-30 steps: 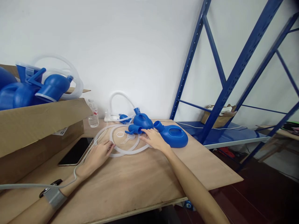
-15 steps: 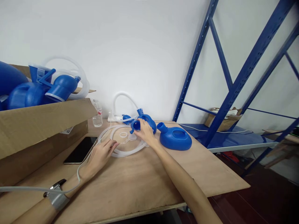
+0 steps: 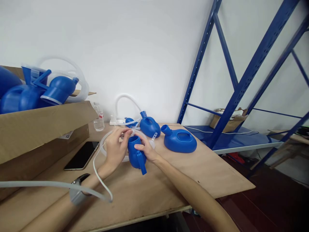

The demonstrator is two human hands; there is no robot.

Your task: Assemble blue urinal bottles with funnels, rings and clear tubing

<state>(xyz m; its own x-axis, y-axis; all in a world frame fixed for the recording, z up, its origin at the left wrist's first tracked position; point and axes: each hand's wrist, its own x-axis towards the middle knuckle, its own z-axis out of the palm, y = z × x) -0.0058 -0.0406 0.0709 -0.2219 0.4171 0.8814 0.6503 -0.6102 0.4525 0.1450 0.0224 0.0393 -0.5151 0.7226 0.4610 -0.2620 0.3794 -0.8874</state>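
Behind the table's front edge (image 3: 145,218), your right hand (image 3: 149,150) is clasping the blue cup (image 3: 135,155), apparently mouth-up for your left hand (image 3: 115,147), whose grip I cannot tell.

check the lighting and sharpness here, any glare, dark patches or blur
Head view: wall pale and fairly evenly lit; head view: glossy reflections on the blue shelf board, floor at lower right dark, top right corner shaded; head view: held blue piece sharp enough to show its handle and open mouth.
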